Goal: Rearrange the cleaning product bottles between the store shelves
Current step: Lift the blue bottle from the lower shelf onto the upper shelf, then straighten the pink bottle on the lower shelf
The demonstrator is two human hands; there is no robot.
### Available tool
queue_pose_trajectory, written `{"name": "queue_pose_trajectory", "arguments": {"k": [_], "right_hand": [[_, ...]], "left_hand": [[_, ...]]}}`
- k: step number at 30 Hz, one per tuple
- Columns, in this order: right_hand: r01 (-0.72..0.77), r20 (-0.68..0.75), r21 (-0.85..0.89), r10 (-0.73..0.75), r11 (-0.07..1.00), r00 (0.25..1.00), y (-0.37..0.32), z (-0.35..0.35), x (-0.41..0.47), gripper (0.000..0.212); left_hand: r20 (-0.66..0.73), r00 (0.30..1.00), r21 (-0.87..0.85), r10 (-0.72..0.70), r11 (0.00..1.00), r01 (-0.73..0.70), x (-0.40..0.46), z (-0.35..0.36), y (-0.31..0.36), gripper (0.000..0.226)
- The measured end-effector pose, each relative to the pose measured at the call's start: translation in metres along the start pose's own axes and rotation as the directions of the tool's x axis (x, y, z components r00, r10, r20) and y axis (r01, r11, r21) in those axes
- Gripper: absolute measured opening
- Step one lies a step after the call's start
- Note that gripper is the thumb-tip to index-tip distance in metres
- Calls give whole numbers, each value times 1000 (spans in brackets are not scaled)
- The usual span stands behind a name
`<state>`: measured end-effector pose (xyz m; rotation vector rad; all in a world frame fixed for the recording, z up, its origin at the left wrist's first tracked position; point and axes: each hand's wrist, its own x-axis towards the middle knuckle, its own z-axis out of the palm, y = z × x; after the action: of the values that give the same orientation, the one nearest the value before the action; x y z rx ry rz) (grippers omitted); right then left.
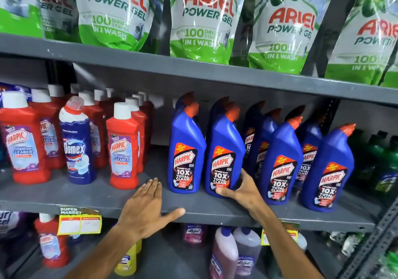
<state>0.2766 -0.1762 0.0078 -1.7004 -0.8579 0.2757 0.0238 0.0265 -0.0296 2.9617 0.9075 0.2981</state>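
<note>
your right hand (241,189) is wrapped round the lower part of a blue harpic bottle (224,149), thumb across the bottom of its label and fingers curled behind its right side. that bottle stands upright on the middle shelf (86,194), close to the front edge and about midway along it, second from the left in the front row of blue bottles. just to its left stands another blue harpic bottle (187,147), nearly touching it, and more of the blue bottles (280,162) run on toward the shelf's right end, with a second row behind.

your left hand (148,205) lies flat, palm down, on the front edge of the same shelf, fingers stretched out and close together, thumb spread to the right along the lip. it holds nothing and sits in the bare gap between the blue bottles and a red harpic bathroom cleaner bottle (123,147).

toward the shelf's left end, red bottles with white caps stand in rows, and one dark blue domex bottle (76,143) stands among them near the front. ariel power gel pouches (204,18) fill the shelf above. on the shelf below you can see a red bottle (50,242) at the left and pale pink bottles (224,255) further right. a yellow price tag (79,221) hangs from the middle shelf's front lip.
</note>
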Motion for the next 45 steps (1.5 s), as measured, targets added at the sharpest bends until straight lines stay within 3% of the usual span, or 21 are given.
{"name": "queue_pose_trajectory", "arguments": {"k": [5, 16, 22, 25, 27, 29, 30, 32, 35, 37, 40, 45], "right_hand": [[-6, -12, -25, 6, 1000, 1000, 9, -1, 4, 82], [-20, -40, -52, 18, 998, 999, 16, -2, 8, 86], [54, -140, -186, -81, 981, 987, 2, 1, -17, 100], [213, -303, -268, -292, 940, 907, 10, 7, -60, 78], [346, -398, -415, -509, 842, 763, 31, 14, -95, 48], [424, -399, -511, -643, 748, 653, 65, 23, -129, 33], [421, -392, -508, -637, 751, 664, 83, 29, -144, 32], [329, -365, -444, -503, 833, 783, 111, 39, -170, 37], [65, -315, -294, -161, 954, 935, 142, 52, -193, 51], [-96, -320, -210, 24, 973, 947, 165, 62, -197, 61], [-262, -371, -112, 204, 958, 906, 204, 80, -199, 67], [-343, -351, -3, 321, 939, 880, 250, 100, -198, 76]], "left_hand": [[10, 1000, 1, 6, 1000, -6, 0, -2, 0, 142], [33, 999, -29, 5, 1000, -4, -3, -7, 3, 143], [0, 1000, -22, -6, 1000, 6, -10, -13, 7, 136], [-267, 960, 30, 89, 996, -84, -28, 0, 11, 112], [-400, 898, 14, 181, 981, -192, -48, 27, 11, 93], [-432, 862, -11, 267, 954, -301, -75, 68, 11, 87], [-410, 858, -7, 310, 940, -342, -89, 90, 12, 86], [-306, 885, -5, 350, 929, -369, -112, 129, 13, 85], [-101, 953, -66, 284, 954, -292, -128, 169, 14, 91], [5, 969, -82, 246, 966, -245, -128, 190, 14, 95], [118, 968, -102, 223, 972, -211, -119, 222, 14, 100], [255, 952, -161, 170, 978, -131, -99, 268, 12, 128]]}}
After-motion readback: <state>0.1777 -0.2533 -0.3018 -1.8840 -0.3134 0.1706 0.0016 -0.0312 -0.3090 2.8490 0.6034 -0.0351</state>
